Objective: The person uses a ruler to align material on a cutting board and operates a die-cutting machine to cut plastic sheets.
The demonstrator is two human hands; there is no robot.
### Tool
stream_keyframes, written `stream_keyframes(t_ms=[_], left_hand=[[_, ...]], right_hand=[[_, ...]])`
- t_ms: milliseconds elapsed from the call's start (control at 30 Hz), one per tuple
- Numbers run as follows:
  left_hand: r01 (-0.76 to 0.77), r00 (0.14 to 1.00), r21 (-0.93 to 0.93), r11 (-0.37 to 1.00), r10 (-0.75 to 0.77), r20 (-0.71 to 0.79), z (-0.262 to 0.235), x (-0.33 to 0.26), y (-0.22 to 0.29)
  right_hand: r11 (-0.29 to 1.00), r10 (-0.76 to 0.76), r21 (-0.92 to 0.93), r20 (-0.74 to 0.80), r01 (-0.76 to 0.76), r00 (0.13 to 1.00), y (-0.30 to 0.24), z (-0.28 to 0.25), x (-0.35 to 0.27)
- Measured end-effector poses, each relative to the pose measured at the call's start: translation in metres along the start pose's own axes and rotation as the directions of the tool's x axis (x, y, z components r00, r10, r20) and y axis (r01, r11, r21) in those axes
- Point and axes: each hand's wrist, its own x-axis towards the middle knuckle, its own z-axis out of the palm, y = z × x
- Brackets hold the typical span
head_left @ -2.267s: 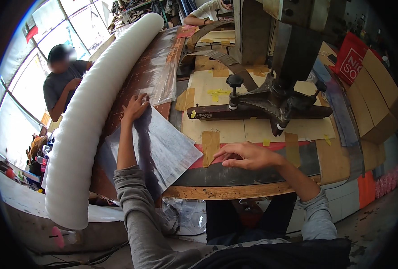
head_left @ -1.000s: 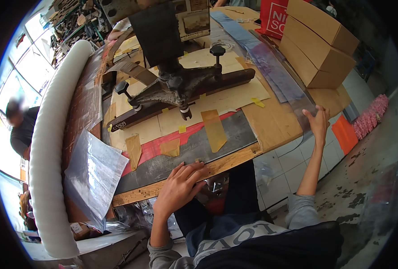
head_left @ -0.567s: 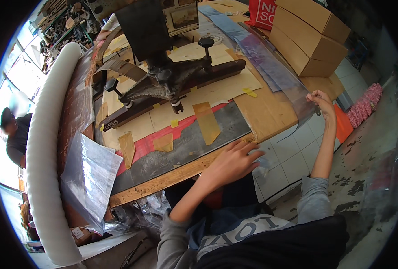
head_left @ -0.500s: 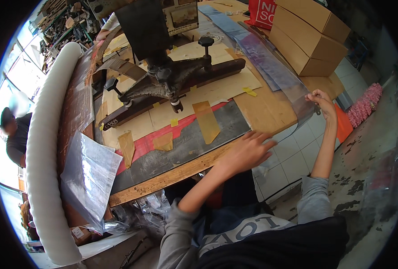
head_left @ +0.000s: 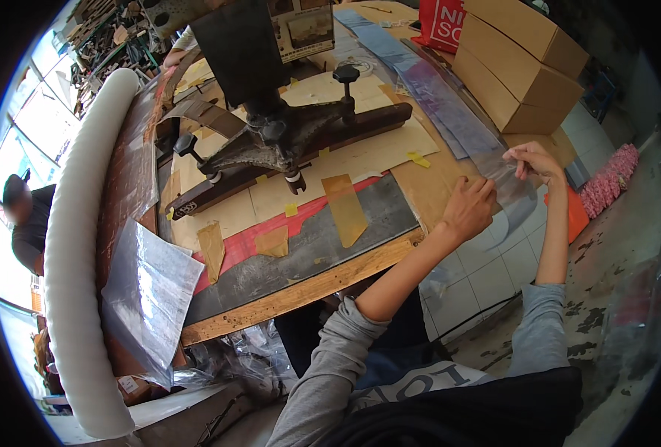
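Note:
A clear, limp plastic sheet [head_left: 522, 200] hangs over the right end of the workbench, its lower end curling above the floor tiles. My right hand [head_left: 536, 162] pinches its upper right side between bent fingers. On the sheet's left side is my left hand [head_left: 470, 210], fingers curled in against the plastic; the fingertips are partly hidden. Bluish plastic strips [head_left: 427, 97] lie behind the hands, along the right side of the bench. Left of my hands stands a dark press head with a long metal bar [head_left: 293, 160] over a pale board [head_left: 375, 153].
Brown cartons [head_left: 520, 74] are stacked at the back right, beside a red bag [head_left: 440, 26]. Yellow tape pieces [head_left: 345, 212] stick to the dark bench edge. At left are a loose clear sheet [head_left: 151, 290] and a tall white roll [head_left: 84, 261]. Another person [head_left: 29, 223] is beyond the roll.
My left hand has moved right and up from the bench's front edge to the clear sheet, its fingers now curled. The right hand stays near the sheet's edge. The sheet has shifted slightly.

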Motion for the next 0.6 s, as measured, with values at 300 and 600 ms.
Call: stream_keyframes(t_ms=[300,600], left_hand=[[0.001,0.991,-0.076,0.997,-0.011,-0.133,0.010,0.004,-0.017],[0.258,0.956,-0.173,0.951,-0.225,0.191,-0.030,0.060,-0.043]], right_hand=[[0.645,-0.430,0.624,-0.181,0.441,0.885,-0.037,-0.039,0.029],[0.500,-0.355,0.496,-0.630,0.710,0.691,-0.187,-0.054,-0.065]])
